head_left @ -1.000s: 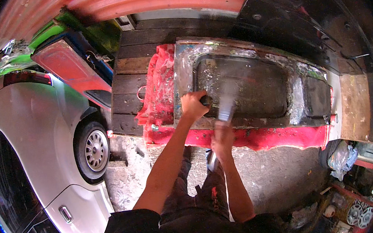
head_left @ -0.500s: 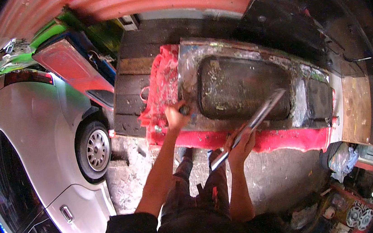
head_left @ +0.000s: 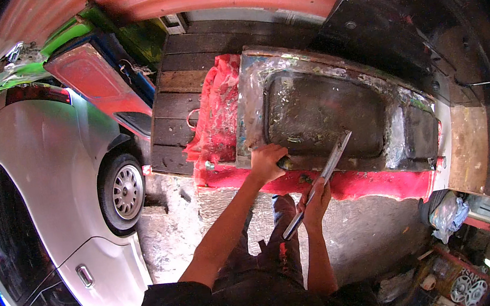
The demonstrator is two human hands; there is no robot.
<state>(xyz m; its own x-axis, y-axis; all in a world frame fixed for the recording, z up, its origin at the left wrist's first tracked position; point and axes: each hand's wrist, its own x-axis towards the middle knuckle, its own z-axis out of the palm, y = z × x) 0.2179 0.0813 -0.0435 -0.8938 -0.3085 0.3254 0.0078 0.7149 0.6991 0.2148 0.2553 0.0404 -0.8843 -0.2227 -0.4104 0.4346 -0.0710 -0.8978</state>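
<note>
My right hand (head_left: 315,199) grips a long, narrow strip of shiny metal (head_left: 338,154), which slants from in front of my legs up over a worn panel (head_left: 250,87). Scraped paint and bare patches cover that panel, and its middle holds a large rounded recess. Just to the left, my left hand (head_left: 267,161) is closed at the panel's near edge. A small dark rounded object (head_left: 285,163) shows by its fingers; its kind I cannot make out. Beneath the panel lies a red cloth (head_left: 223,83), bunched on the left and hanging over the front.
Dark wooden boards (head_left: 178,109) carry the cloth and panel. A silver car (head_left: 75,189) stands close on the left, near a leaning red panel (head_left: 90,73). Black bodywork (head_left: 356,22) rises at the back right. Plastic bags (head_left: 450,218) and clutter sit at lower right.
My left hand has moved right along the panel's near edge, closer to my right hand. The metal strip's upper end has come lower and nearer to me.
</note>
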